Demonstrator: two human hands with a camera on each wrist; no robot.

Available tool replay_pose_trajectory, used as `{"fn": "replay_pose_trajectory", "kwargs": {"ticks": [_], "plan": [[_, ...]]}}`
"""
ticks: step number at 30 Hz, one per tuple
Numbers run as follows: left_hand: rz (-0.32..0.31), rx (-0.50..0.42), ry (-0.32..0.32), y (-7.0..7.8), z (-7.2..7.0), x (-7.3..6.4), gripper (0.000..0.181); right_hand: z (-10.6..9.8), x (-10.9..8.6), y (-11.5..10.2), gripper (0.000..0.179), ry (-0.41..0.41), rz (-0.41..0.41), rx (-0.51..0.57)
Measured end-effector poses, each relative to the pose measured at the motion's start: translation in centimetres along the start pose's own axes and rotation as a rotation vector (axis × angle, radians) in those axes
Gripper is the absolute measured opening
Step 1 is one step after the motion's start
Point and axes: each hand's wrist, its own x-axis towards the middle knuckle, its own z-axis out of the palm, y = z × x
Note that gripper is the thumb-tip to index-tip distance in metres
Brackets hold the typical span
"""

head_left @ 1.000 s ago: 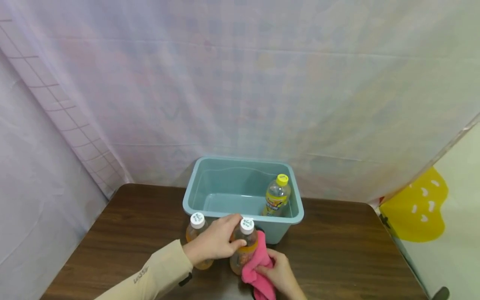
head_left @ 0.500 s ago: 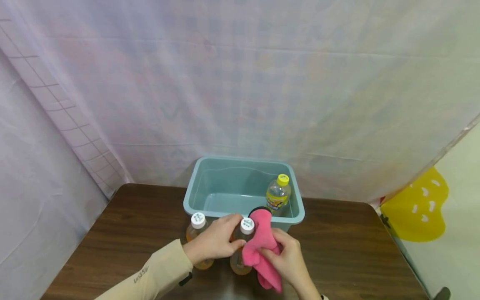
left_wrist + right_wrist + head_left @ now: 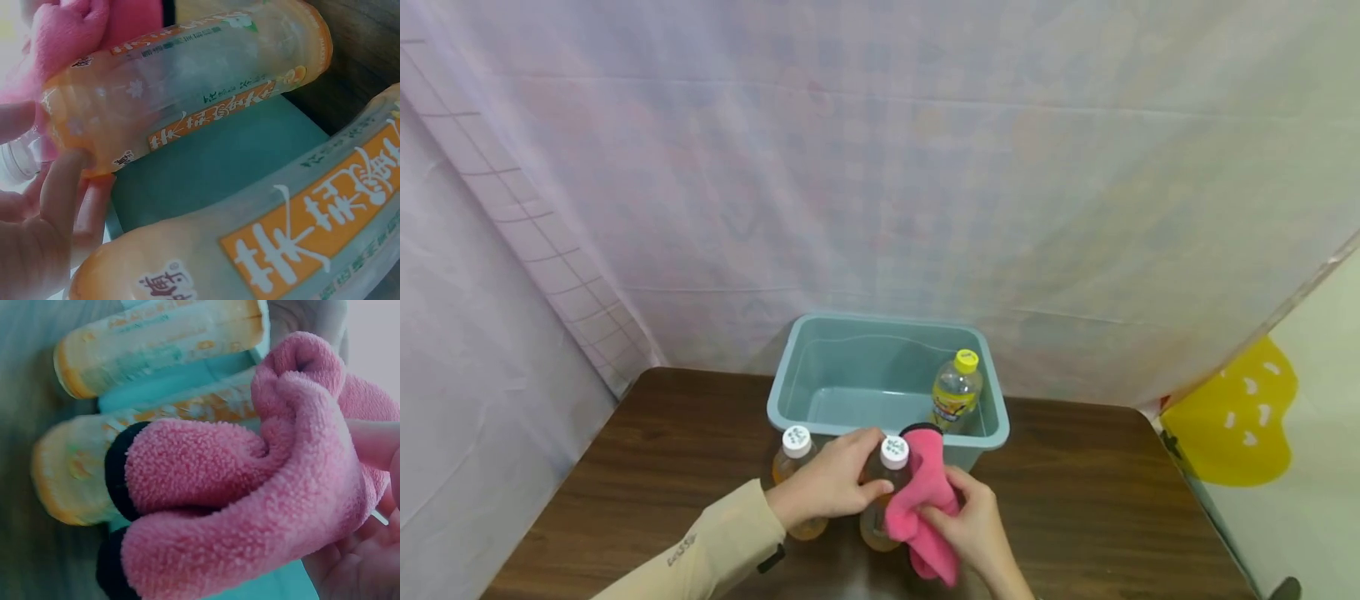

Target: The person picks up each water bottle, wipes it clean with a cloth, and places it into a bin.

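Note:
Two clear plastic bottles with white caps and orange labels stand side by side on the table. My left hand (image 3: 831,479) grips the upper part of the right-hand bottle (image 3: 878,531), its thumb curled near the neck. The other bottle (image 3: 785,468) stands behind my left wrist, partly covered by it; in the left wrist view this bottle (image 3: 300,237) fills the front. My right hand (image 3: 976,525) pinches a bunched pink fluffy cloth (image 3: 269,500) with black edging. The cloth lies against the right side of the gripped bottle, hiding part of it.
A blue-green plastic tub (image 3: 777,375) stands just beyond the bottles. Inside its right end is a bottle with a yellow cap (image 3: 966,361). The dark wood table (image 3: 1090,492) extends to both sides, with a pale curtain (image 3: 880,183) behind.
My right hand has moved the pink cloth up along the bottle's right side, toward the tub rim, then slightly back down. My left hand and both white-capped bottles stay put.

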Motion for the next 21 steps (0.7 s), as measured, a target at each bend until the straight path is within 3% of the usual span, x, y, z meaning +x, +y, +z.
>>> {"fn": "replay_pose_trajectory", "kwargs": {"ticks": [5,14,18,21], "plan": [[0.008,0.041,0.010,0.1,0.0,-0.2,0.033,1.1,-1.0,2.1,0.037,-0.001,0.098,0.038],[0.006,0.008,0.020,0.1,0.0,-0.4,0.032,2.8,-2.4,7.2,0.033,-0.105,0.138,-0.122],[0.021,0.009,0.054,0.2,0.5,-0.4,0.030,2.8,-2.9,8.1,0.033,-0.113,0.143,-0.161],[-0.003,0.026,0.098,0.5,1.0,-0.4,0.030,2.7,-3.0,8.3,0.032,-0.101,0.150,-0.164]]}}
